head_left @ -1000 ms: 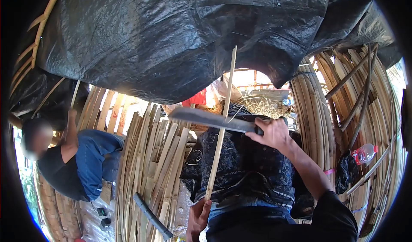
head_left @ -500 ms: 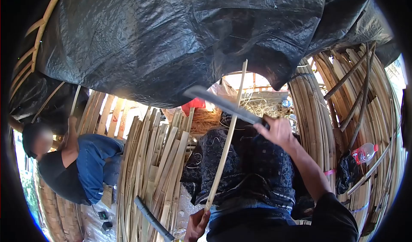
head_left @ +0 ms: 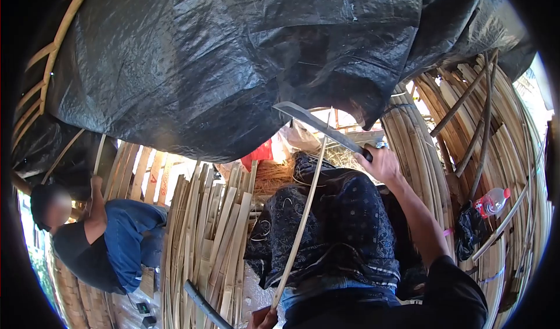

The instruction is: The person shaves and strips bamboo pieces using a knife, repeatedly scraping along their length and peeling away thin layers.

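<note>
My right hand point(head_left: 382, 164) is closed round the dark handle of a machete point(head_left: 318, 125), whose long blade points up and to the left. The blade crosses the upper part of a thin bamboo strip point(head_left: 303, 215). At the bottom edge of the view, my left hand point(head_left: 265, 319) grips the lower end of that strip, part of the hand being cut off. The strip slants up and slightly right, over a dark patterned cloth point(head_left: 361, 218) that covers my lap.
Split bamboo slats point(head_left: 204, 235) stand close on my left, a dark curved bar point(head_left: 204, 305) beside them. Beyond sits another person point(head_left: 93, 235) holding a strip. Black tarp point(head_left: 233, 55) hangs low ahead. Bundled slats point(head_left: 417, 148) and a plastic bottle point(head_left: 493, 202) are on the right.
The machete, blurred before, now shows sharply, its tip lower and farther right. My left hand has dropped toward the bottom edge with the strip, whose top end is lower.
</note>
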Action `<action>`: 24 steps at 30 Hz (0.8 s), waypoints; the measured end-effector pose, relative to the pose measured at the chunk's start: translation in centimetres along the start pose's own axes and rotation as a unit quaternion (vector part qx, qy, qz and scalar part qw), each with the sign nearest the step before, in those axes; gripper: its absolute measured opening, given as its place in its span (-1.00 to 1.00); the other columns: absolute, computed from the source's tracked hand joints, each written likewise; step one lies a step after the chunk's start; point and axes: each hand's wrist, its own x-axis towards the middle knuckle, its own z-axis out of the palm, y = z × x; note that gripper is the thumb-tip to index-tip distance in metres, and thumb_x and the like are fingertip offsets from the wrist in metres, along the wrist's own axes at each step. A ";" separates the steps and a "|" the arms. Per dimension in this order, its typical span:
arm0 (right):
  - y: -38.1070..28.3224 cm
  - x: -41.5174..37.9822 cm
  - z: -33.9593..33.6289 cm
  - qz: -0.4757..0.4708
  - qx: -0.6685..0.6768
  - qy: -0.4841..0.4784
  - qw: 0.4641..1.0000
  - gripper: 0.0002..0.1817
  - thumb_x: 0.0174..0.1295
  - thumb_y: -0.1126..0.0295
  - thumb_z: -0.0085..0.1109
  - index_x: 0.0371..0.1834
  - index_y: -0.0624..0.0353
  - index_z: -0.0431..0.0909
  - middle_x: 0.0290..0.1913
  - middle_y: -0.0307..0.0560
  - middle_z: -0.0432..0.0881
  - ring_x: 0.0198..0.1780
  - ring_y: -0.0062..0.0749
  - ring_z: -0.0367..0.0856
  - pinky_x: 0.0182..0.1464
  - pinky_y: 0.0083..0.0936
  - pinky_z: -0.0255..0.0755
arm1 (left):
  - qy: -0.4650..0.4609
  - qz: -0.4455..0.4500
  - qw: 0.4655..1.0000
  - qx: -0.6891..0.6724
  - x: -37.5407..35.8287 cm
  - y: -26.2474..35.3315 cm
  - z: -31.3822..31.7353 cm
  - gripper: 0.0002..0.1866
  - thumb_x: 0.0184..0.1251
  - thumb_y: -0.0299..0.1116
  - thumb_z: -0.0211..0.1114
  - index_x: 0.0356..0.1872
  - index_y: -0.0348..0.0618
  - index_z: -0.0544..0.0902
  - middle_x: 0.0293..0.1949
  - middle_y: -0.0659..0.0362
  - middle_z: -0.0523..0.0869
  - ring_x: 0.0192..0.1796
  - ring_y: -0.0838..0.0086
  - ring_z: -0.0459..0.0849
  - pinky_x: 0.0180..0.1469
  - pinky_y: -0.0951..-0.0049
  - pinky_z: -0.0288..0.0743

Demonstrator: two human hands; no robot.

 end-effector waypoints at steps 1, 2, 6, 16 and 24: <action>-0.1 0.2 -0.5 0.013 -0.019 -0.047 0.999 -0.32 0.38 -0.35 0.26 -0.17 0.16 0.81 -0.68 0.02 0.65 -0.68 -0.22 0.67 -0.59 -0.24 0.55 | 0.000 0.002 1.000 -0.011 -0.7 -1.8 -0.8 -0.52 0.79 -0.03 0.07 -0.44 -0.05 0.44 -0.57 0.42 0.33 -0.50 0.68 0.22 -0.46 0.45 0.09; -0.3 0.4 -0.9 0.023 -0.038 -0.095 0.995 -0.32 0.39 -0.35 0.25 -0.18 0.15 0.81 -0.68 0.04 0.64 -0.67 -0.20 0.68 -0.57 -0.25 0.56 | 0.003 0.005 1.000 -0.024 -1.4 -3.8 -1.4 -0.53 0.79 -0.05 0.06 -0.43 -0.05 0.44 -0.57 0.42 0.34 -0.50 0.68 0.22 -0.46 0.45 0.10; -3.1 -2.0 -0.5 -0.007 0.005 -0.169 0.986 -0.33 0.36 -0.34 0.30 -0.23 0.15 0.83 -0.72 -0.02 0.60 -0.69 -0.23 0.66 -0.56 -0.31 0.61 | 0.028 -0.056 0.997 -0.033 -0.6 -2.6 -1.4 -0.55 0.78 -0.05 0.07 -0.37 -0.10 0.53 -0.56 0.38 0.37 -0.50 0.66 0.24 -0.45 0.41 0.15; 5.8 0.1 2.8 0.163 -0.056 0.003 0.985 -0.47 0.43 -0.13 0.34 -0.09 0.21 0.82 -0.57 0.26 0.59 -0.35 0.20 0.73 -0.22 0.10 0.63 | 0.040 -0.097 0.994 -0.043 -1.1 -1.7 -1.1 -0.50 0.77 0.01 0.05 -0.29 -0.20 0.61 -0.57 0.35 0.41 -0.51 0.62 0.31 -0.44 0.41 0.19; -4.2 -1.9 -1.7 0.481 0.621 -0.257 0.563 -0.30 0.53 -0.44 -0.06 -0.44 -0.01 0.34 -0.67 -0.44 0.13 -0.73 -0.69 0.04 -0.69 -0.57 -0.02 | 0.051 -0.164 0.983 -0.065 -0.5 0.6 -1.2 -0.44 0.76 0.06 0.03 -0.23 -0.28 0.67 -0.58 0.33 0.44 -0.51 0.60 0.37 -0.43 0.41 0.23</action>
